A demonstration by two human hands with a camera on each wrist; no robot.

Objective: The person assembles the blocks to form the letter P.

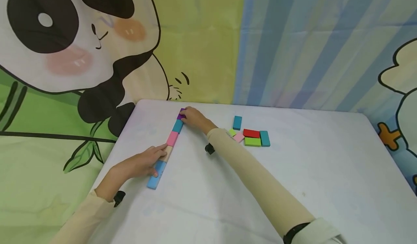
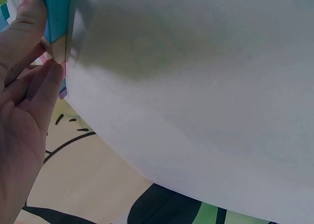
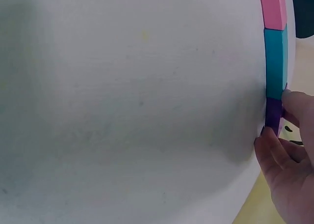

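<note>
Row of blocks (image 1: 172, 139) is set near the table's (image 1: 293, 179) left edge, laid end to end — far to near: purple block (image 3: 273, 112), teal block (image 1: 177, 126), pink block (image 1: 172, 139), cream block (image 1: 167, 155), blue block (image 1: 154, 182). Prob light, stiff & hard to break, w/ smooth faces that might slide if nudged. Best taken by the sides, b/c the whole line could prob be knocked crooked by a shove on one end.

Purple block is pinched btwn thumb and fingers of the right hand (image 1: 194, 118). Left hand (image 1: 140, 163) fingers are laid almost straight on the cream block, thumb touching the blue block.

Far edge is just past the purple block, so more room is given on the right, up to the loose blocks (image 1: 252, 142). That side's crossed by the right sleeve (image 1: 257, 179) tho — snags should be watched for. Printed cloth (image 1: 202, 45) is hung behind the far edge btw.
</note>
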